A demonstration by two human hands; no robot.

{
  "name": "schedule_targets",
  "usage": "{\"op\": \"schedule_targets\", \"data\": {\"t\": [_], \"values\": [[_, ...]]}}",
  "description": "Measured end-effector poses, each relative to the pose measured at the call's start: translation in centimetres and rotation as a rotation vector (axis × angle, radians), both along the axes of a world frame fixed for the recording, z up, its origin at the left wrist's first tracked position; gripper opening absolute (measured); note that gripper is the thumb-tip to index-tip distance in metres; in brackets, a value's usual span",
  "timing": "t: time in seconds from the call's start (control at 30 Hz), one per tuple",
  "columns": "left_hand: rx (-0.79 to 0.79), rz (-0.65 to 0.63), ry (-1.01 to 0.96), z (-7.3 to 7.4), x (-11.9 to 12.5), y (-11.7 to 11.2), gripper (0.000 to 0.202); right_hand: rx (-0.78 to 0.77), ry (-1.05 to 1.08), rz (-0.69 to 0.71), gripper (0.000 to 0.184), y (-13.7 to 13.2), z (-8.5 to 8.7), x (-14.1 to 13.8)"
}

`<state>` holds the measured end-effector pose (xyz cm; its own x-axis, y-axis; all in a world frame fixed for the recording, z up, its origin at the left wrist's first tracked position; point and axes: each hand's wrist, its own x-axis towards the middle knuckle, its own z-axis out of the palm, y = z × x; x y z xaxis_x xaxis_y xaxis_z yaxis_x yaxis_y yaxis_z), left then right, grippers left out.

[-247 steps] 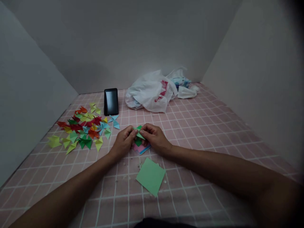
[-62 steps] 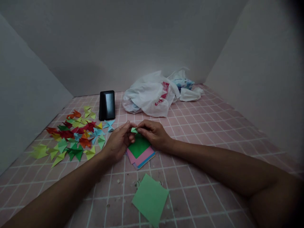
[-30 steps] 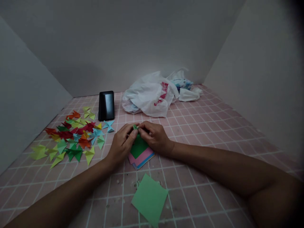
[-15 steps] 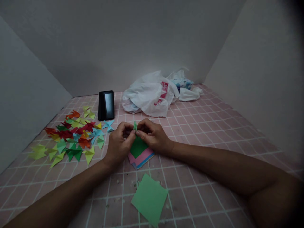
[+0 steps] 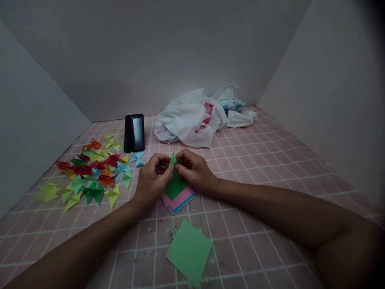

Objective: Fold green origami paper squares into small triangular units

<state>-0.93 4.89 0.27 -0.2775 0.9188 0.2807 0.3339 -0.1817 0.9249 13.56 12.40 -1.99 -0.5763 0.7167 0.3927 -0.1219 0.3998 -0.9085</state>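
Note:
My left hand [image 5: 152, 180] and my right hand [image 5: 194, 170] meet at the middle of the pink tiled floor, fingers pinched together on a small folded green paper piece [image 5: 172, 160] held upright between them. Just below the hands lies a small stack of coloured paper squares [image 5: 178, 194] with a dark green sheet on top. A loose light green paper square [image 5: 189, 252] lies nearer to me on the tiles.
A heap of folded paper shapes [image 5: 93, 172] in red, green, yellow and blue spreads at the left. A black phone [image 5: 134, 133] stands behind it. White plastic bags [image 5: 192, 118] lie at the back. Grey walls close in on three sides.
The folded green piece has been turned and raised a little, so its point now stands up between my fingertips. Both hands stay in the same spot.

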Motion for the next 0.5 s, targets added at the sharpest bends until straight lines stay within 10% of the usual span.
{"op": "schedule_targets", "data": {"t": [0.5], "values": [[-0.056, -0.048, -0.199, 0.18, -0.62, 0.29, 0.009, -0.167, 0.153, 0.091, 0.006, 0.0, 0.3, -0.08]]}}
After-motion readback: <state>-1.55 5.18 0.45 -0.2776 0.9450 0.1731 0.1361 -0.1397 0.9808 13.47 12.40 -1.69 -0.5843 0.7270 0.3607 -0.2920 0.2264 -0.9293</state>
